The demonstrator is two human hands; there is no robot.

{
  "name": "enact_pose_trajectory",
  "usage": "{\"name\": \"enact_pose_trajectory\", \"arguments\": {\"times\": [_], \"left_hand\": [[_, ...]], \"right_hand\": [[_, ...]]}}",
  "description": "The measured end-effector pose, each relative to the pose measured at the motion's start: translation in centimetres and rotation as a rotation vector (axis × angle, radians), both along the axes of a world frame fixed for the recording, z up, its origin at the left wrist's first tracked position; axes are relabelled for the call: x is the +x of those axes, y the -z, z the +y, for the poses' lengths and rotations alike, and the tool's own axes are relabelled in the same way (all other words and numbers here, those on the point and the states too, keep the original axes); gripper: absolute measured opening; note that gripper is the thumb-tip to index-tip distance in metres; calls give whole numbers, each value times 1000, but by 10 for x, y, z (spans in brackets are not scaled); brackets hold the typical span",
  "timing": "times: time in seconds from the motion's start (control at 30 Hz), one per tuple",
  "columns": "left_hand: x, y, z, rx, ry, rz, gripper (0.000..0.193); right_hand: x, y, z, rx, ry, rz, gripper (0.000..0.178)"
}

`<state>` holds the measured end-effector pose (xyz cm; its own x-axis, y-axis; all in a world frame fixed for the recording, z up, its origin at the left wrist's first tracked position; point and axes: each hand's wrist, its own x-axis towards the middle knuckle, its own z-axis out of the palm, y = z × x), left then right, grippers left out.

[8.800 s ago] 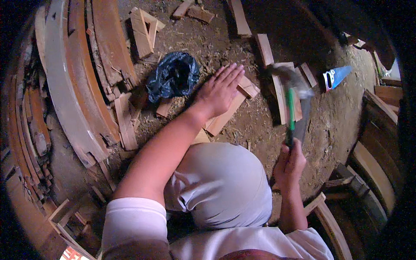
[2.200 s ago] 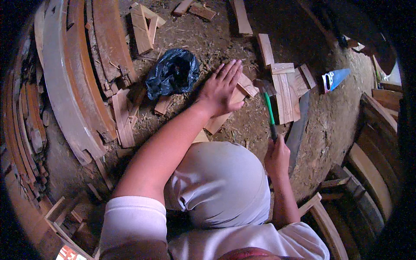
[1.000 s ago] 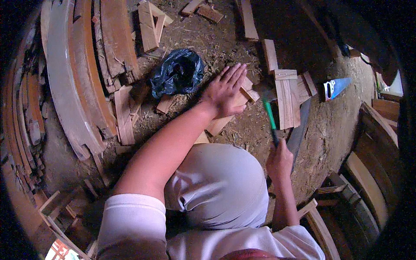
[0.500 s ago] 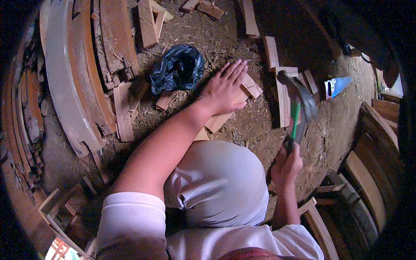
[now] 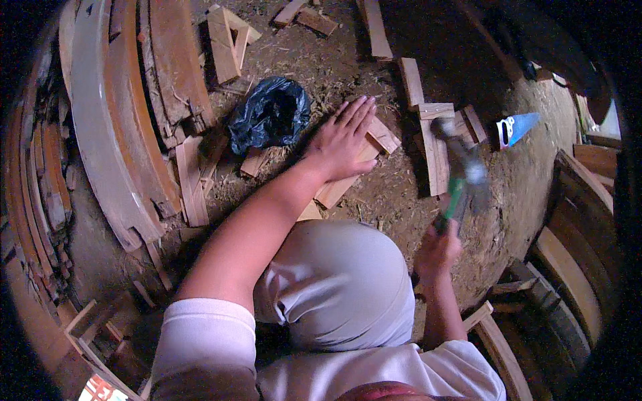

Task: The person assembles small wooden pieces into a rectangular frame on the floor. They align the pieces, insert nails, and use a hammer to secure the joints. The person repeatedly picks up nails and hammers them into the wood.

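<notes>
My left hand (image 5: 343, 144) lies flat with fingers stretched out, pressing on a light wooden board (image 5: 336, 191) on the dirt floor. A short wood block (image 5: 384, 136) crosses the board's far end beside my fingertips. My right hand (image 5: 438, 248) is wrapped round the green and black handle of a claw hammer (image 5: 456, 190). The hammer is raised to the right of the board, apart from it, its metal head blurred by motion. Just left of my left hand sits a black plastic bag (image 5: 269, 115) with its mouth open.
Joined wood pieces (image 5: 435, 154) lie beyond the hammer. A handsaw (image 5: 517, 129) with a blue blade rests at the right. Long planks (image 5: 100, 127) are stacked at the left, and wooden frames (image 5: 498, 351) stand at the lower right. Wood shavings litter the floor.
The hammer's head has shifted and turned slightly, and my right hand has moved a little. My left hand keeps its place on the board. The whole view has tilted slightly.
</notes>
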<state>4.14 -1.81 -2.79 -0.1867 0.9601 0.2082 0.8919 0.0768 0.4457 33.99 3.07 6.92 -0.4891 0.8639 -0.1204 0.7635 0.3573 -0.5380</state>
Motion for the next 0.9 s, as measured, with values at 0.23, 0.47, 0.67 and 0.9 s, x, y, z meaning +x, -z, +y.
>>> {"name": "enact_pose_trajectory", "arguments": {"times": [0.23, 0.47, 0.67, 0.9], "left_hand": [[-5, -6, -9, -38, -17, 26, 114], [0, -8, -1, -51, 1, 36, 114], [-3, -1, -6, -5, -17, 37, 112], [-9, -8, 1, -55, 7, 57, 111]], "right_hand": [[-27, -32, -8, 100, -205, 23, 11], [-9, 15, 1, 74, -244, -245, 14], [-24, -34, -11, 137, -123, 82, 19], [-21, 9, 3, 83, -271, -277, 17]]}}
